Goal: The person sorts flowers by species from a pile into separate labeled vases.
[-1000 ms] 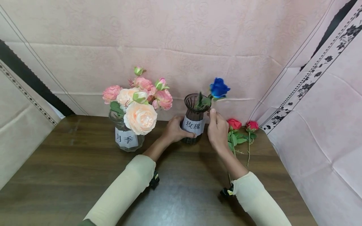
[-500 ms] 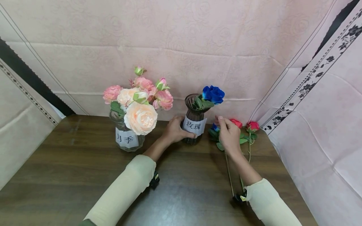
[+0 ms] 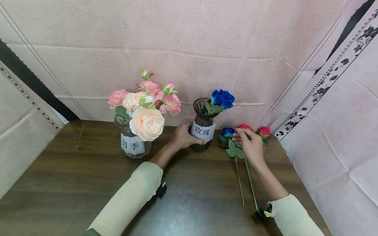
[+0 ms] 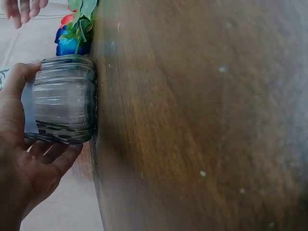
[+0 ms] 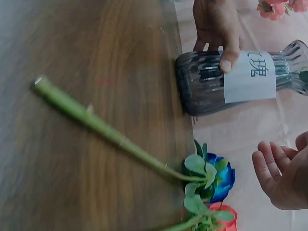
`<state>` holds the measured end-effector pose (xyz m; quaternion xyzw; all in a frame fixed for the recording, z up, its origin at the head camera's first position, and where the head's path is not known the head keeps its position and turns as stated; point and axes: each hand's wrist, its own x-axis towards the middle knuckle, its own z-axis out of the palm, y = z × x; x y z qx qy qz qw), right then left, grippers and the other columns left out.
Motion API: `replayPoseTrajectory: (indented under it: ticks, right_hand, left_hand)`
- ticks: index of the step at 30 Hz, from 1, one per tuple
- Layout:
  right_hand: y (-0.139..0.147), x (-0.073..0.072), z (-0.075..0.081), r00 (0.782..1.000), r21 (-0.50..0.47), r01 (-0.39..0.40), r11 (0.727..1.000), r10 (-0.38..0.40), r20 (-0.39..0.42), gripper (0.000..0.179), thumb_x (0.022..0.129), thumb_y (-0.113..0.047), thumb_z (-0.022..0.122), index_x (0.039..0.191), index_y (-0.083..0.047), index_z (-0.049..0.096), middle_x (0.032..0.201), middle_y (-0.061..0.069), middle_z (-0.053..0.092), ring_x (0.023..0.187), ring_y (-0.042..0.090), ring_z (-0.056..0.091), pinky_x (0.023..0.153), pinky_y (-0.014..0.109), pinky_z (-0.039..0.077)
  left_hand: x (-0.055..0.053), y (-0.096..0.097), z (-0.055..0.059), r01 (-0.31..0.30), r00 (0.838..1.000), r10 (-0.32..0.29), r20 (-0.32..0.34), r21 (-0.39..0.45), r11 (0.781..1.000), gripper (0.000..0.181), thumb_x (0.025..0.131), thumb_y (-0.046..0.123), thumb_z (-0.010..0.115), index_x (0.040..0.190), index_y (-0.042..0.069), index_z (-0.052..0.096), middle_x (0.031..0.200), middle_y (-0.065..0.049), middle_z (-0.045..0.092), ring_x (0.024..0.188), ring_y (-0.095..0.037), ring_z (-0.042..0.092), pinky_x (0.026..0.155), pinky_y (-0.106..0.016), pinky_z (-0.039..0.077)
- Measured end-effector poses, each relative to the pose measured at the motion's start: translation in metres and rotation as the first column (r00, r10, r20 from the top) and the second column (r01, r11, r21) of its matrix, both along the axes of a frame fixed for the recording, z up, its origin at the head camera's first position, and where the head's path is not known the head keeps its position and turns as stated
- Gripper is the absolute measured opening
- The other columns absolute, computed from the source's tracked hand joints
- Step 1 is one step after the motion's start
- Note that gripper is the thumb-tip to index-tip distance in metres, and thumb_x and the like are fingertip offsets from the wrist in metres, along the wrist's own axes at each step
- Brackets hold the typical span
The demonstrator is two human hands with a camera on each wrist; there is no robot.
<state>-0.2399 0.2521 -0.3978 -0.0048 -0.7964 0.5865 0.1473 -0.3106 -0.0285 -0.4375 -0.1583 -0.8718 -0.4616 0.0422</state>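
My left hand point(image 3: 183, 136) grips the dark ribbed glass vase point(image 3: 200, 146), its thumb across the front beside a white label. A blue rose point(image 3: 222, 99) stands in that vase, leaning right over the rim. My right hand point(image 3: 250, 144) hovers over roses lying on the table, fingers loosely bent and holding nothing. Below and left of it is another blue rose point(image 3: 227, 132); a red rose point(image 3: 244, 127) is partly hidden behind the hand, and a second red rose point(image 3: 263, 131) lies farther right. In the right wrist view the fingers point(image 5: 269, 166) are apart from the flowers.
A clear glass vase point(image 3: 132, 154) with pink and peach flowers point(image 3: 147, 124) stands left of my left hand. Long stems point(image 3: 251, 185) run toward the front of the wooden table point(image 3: 88, 183). Pale cloth point(image 3: 189, 42) hangs close behind.
My right hand let go of the upright blue rose, which dropped lower into the vase. It then moved right and down to above the lying roses. My left hand stayed on the vase.
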Motion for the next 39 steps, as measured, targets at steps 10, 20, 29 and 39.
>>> replayPoseTrajectory:
  ticks: [10,20,29,39]
  right_hand:
    - [0.026,0.011,-0.007,0.98,0.02,-0.028,0.999,0.023,0.197,0.04,0.117,-0.024,0.062,0.141,0.007,0.072,0.099,-0.001,0.085,0.085,0.011,0.083,0.083,0.032,0.07]
    - [0.039,0.02,-0.018,0.949,0.02,-0.097,0.995,0.086,0.303,0.042,0.116,-0.017,0.062,0.142,0.015,0.067,0.104,0.011,0.087,0.078,0.008,0.082,0.077,0.031,0.07]
    - [0.047,0.026,-0.029,0.913,-0.018,-0.155,0.988,0.15,0.38,0.038,0.113,-0.01,0.065,0.136,0.019,0.068,0.093,0.007,0.086,0.073,0.01,0.082,0.072,0.03,0.07]
    - [0.052,0.036,-0.034,0.872,0.01,-0.231,0.973,0.202,0.445,0.036,0.112,-0.009,0.067,0.132,0.021,0.069,0.09,0.007,0.084,0.07,0.014,0.08,0.067,0.032,0.069]
  left_hand:
    - [0.001,0.0,0.001,-0.014,1.0,0.014,0.011,-0.021,1.0,0.082,0.074,0.039,0.107,0.141,0.006,0.073,0.142,-0.014,0.071,0.134,-0.033,0.066,0.12,-0.055,0.054]
    - [0.002,0.0,0.002,-0.011,1.0,0.011,0.024,-0.006,1.0,0.082,0.074,0.039,0.107,0.142,0.007,0.072,0.144,-0.014,0.07,0.136,-0.033,0.065,0.121,-0.056,0.053]
    - [0.003,0.0,0.003,-0.016,1.0,0.016,0.025,-0.003,1.0,0.082,0.074,0.038,0.107,0.142,0.006,0.073,0.145,-0.015,0.07,0.137,-0.034,0.065,0.121,-0.056,0.053]
    - [0.004,0.001,0.003,-0.023,0.999,0.023,0.025,-0.001,1.0,0.082,0.074,0.038,0.107,0.141,0.005,0.073,0.144,-0.015,0.071,0.135,-0.034,0.066,0.12,-0.056,0.054]
